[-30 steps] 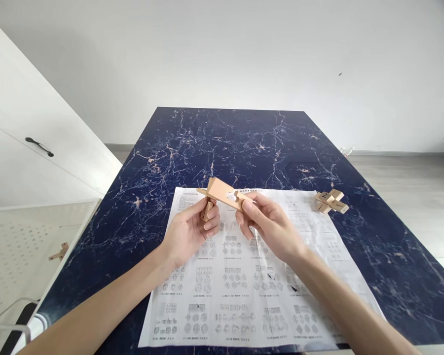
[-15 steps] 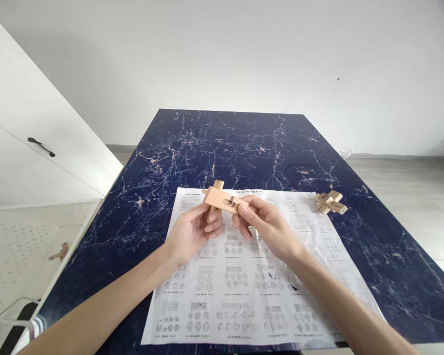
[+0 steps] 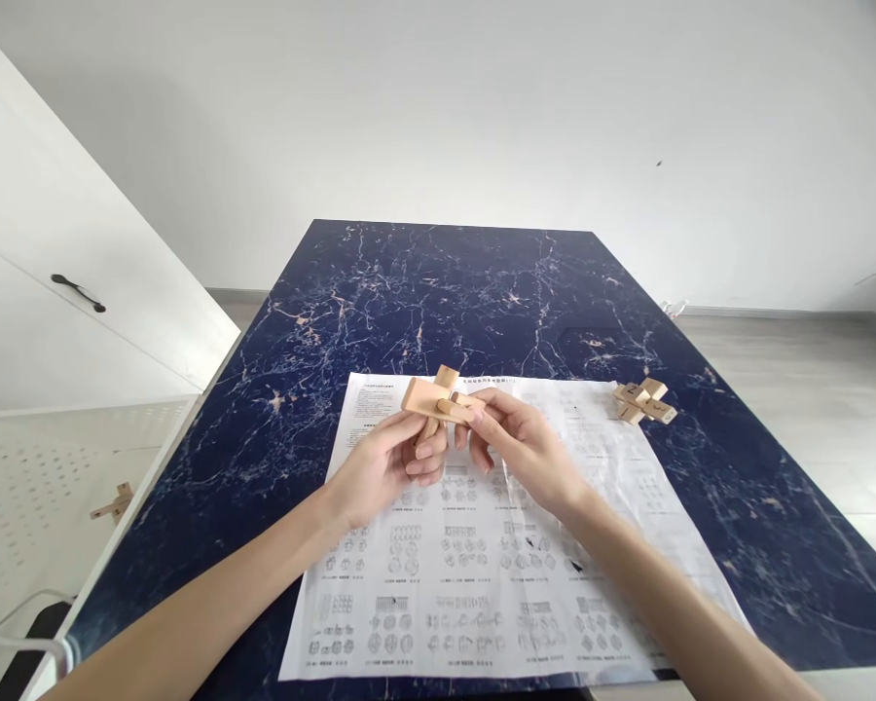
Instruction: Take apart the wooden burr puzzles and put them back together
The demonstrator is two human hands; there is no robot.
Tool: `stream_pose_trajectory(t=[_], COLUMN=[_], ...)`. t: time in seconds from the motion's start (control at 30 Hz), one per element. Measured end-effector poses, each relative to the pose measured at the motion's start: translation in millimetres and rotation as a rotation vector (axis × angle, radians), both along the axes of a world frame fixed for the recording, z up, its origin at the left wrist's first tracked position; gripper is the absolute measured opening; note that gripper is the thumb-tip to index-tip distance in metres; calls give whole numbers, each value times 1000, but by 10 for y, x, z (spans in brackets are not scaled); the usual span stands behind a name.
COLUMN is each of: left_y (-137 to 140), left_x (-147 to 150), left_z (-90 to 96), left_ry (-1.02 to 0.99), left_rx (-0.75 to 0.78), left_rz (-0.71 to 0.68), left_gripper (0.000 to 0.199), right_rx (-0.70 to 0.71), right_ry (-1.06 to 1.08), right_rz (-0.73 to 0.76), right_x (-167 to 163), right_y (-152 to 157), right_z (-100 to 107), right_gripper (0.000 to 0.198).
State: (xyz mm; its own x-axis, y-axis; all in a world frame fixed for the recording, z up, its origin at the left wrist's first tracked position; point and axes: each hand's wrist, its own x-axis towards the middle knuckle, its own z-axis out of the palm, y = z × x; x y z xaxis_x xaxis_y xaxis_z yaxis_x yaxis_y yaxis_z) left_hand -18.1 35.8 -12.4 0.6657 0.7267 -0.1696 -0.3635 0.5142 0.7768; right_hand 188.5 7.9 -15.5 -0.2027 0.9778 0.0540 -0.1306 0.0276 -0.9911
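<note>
Above the printed instruction sheet, both hands hold a light wooden interlocking puzzle made of crossed pieces. My left hand is closed round its lower upright piece, thumb along the front block. My right hand pinches the end of a narrower wooden piece on the puzzle's right side, thumb in front. How this piece joins the rest is partly hidden by the fingers. A second wooden puzzle, cross-shaped with dark marks, lies at the sheet's upper right corner.
The sheet lies on a dark blue marbled table. To the left stand a white cabinet with a black handle and a white perforated surface holding another wooden puzzle. A pale wall rises behind the table.
The puzzle has turned slightly in my hands and shifted a little right. The slot visible before on its right part is now out of sight, and two narrow piece ends show there.
</note>
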Motion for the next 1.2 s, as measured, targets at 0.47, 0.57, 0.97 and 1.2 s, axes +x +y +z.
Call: stream_pose_trajectory(t=[0.47, 0.57, 0.97, 1.2], left_y=[-2, -21, 1, 1], left_x=[-54, -59, -102, -75], left_z=[-60, -25, 37, 121], left_ry=[295, 365, 218, 65], left_rx=[373, 400, 383, 296], left_rz=[-100, -91, -252, -343], left_gripper=[48, 50, 35, 44], right_rx=[46, 32, 73, 43], right_ry=[-124, -152, -84, -11], right_rz=[-21, -21, -63, -5], right_x=[-12, -18, -18, -55], right_y=[-39, -42, -39, -59], right_z=[-68, -57, 4, -35], right_gripper=[34, 32, 32, 29])
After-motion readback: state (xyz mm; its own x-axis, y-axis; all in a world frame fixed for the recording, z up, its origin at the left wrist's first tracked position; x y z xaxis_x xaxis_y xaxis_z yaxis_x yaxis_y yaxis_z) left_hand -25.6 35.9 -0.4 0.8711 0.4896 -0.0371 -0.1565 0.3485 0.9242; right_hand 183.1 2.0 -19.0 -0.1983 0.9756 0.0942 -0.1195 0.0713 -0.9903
